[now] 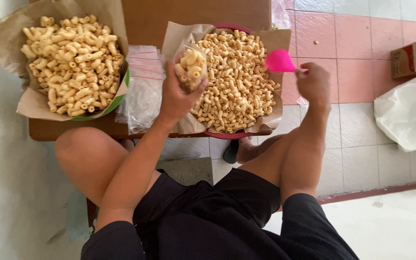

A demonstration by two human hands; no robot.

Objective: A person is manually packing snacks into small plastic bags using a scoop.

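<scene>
Small clear bag (190,67) — half-full, pale macaroni

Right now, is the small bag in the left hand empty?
No. The small clear bag in the left hand holds macaroni pieces.

The left hand (176,98) covers the lower part of the small clear bag (190,67), so its bottom cannot be seen. The right hand (314,84) hides the pink scoop's (280,61) handle. The cardboard box (415,57) is cut off at the right edge. Brown paper hides most of the red basket (229,135) and green basket (116,102). The desk's (73,129) far end runs past the top edge.
</scene>
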